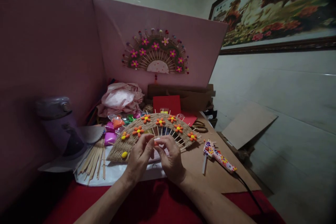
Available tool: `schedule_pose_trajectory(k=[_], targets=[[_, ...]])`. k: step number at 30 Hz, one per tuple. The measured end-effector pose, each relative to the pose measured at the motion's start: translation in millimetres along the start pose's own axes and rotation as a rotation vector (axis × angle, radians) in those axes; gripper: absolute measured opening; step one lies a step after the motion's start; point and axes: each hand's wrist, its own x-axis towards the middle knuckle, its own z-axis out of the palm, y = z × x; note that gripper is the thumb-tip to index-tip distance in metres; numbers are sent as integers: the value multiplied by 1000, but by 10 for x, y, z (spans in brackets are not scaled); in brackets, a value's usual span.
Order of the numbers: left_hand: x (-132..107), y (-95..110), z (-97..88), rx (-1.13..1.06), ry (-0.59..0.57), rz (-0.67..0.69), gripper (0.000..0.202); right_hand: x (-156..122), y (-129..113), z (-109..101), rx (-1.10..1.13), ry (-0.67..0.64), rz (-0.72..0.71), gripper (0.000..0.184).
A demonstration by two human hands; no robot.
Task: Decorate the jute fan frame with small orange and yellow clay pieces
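A half-round woven fan [154, 131] of twine and wooden sticks lies on the table, dotted with orange clay flowers. My left hand [139, 157] and my right hand [172, 159] meet over its lower middle, fingertips pinched together on something small I cannot make out. Both hands hover just above the fan's stick spokes. A lone yellow clay dot [124, 154] sits on the fan's left end.
A patterned glue gun [219, 155] with a black cord lies to the right on brown cardboard [210, 178]. Loose wooden sticks [93, 161], a purple bottle [59, 124], clay packets [112, 129] and pink cloth [120, 99] crowd the left. A finished fan [156, 54] hangs on the pink partition.
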Motion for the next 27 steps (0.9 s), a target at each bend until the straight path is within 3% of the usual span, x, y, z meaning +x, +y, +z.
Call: schedule_pose_trajectory(k=[4, 14, 27], targets=[[43, 13, -7, -59, -82, -76, 24, 21, 27, -8, 11, -28, 12, 6], [102, -26, -30, -150, 13, -140, 23, 43, 61, -10, 117, -76, 72, 11], [121, -102, -112, -195, -72, -212, 22, 63, 86, -43, 128, -106, 40, 8]])
